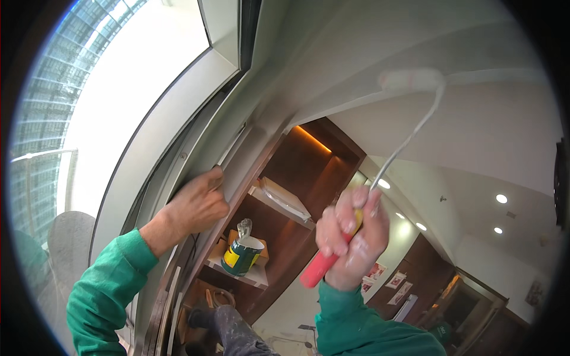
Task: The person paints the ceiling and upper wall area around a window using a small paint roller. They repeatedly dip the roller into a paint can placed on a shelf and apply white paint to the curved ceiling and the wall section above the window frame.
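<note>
My right hand (354, 236), spotted with white paint, is closed around the red and yellow handle of a paint roller (314, 269). The roller's bent wire frame rises to a white roller sleeve (412, 80), slightly blurred, at the pale ceiling surface (356, 53); whether it touches is hard to tell. My left hand (196, 207) grips the edge of the metal window frame (209, 133), its fingertips partly hidden behind the frame. Both forearms wear green sleeves.
Below, a dark wooden shelf unit (285, 169) holds a green and yellow paint can (242, 256) and a wrapped flat box (285, 198). A glass window (124, 102) curves along the left. Paint-spotted trouser legs (240, 331) show at the bottom. Ceiling lights (501, 199) glow at right.
</note>
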Available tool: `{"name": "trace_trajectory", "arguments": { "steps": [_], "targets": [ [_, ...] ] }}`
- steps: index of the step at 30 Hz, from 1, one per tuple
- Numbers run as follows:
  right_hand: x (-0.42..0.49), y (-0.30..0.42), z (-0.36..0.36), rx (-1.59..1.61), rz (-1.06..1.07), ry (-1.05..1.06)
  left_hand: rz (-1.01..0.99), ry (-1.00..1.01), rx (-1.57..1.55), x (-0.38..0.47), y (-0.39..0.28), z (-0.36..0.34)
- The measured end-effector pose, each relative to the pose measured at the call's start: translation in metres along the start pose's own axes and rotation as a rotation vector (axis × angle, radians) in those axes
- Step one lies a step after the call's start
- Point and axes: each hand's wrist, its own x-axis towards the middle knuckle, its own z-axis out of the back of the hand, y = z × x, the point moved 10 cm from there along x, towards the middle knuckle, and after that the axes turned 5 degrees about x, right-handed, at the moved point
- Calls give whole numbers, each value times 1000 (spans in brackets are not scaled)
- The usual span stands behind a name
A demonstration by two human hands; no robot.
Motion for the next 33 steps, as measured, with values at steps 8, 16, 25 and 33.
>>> {"name": "trace_trajectory", "arguments": {
  "steps": [8,16,25,33],
  "targets": [
    [15,-39,7,-49,-159,23,1,-12,-4,-3,3,6],
    [72,0,17,-80,101,-57,14,-40,-49,-2,5,13],
    [3,-25,19,-8,-69,-114,32,-63,-45,1,2,8],
    [27,-44,5,-67,-169,-38,11,-27,-50,-1,3,5]
  ]
}}
